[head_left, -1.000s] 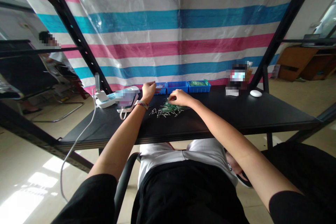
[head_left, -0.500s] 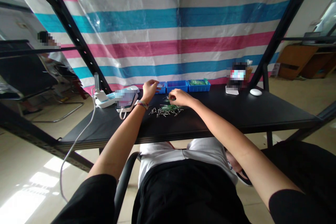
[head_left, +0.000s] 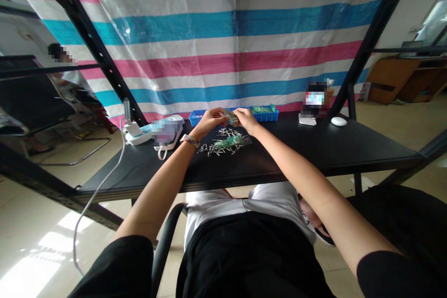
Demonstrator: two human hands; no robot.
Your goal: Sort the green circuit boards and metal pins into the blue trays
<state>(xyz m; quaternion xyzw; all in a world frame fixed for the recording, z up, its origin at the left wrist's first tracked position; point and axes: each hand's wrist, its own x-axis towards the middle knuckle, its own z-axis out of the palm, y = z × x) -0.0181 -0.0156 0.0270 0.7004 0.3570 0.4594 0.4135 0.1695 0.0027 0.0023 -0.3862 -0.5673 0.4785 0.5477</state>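
My left hand [head_left: 210, 120] and my right hand [head_left: 245, 118] meet above the black table [head_left: 314, 153], both pinching one small green part [head_left: 230, 117] between their fingertips. Just below them lies a heap of green parts [head_left: 228, 142] mixed with several thin metal pins [head_left: 209, 149]. A woven bracelet [head_left: 190, 140] circles my left wrist. Behind the hands stands a row of blue trays [head_left: 266, 114], one holding green pieces.
A white power strip [head_left: 134, 134] with a trailing cable and a light-blue pouch [head_left: 167, 131] sit at the table's left. A white mouse [head_left: 338, 121] and a small device [head_left: 312, 102] are at the right. Black rack posts flank the table; a person sits far left.
My left hand came over from the blue tray and my right hand lifted off the heap. They now meet in the air holding a small green part between them.
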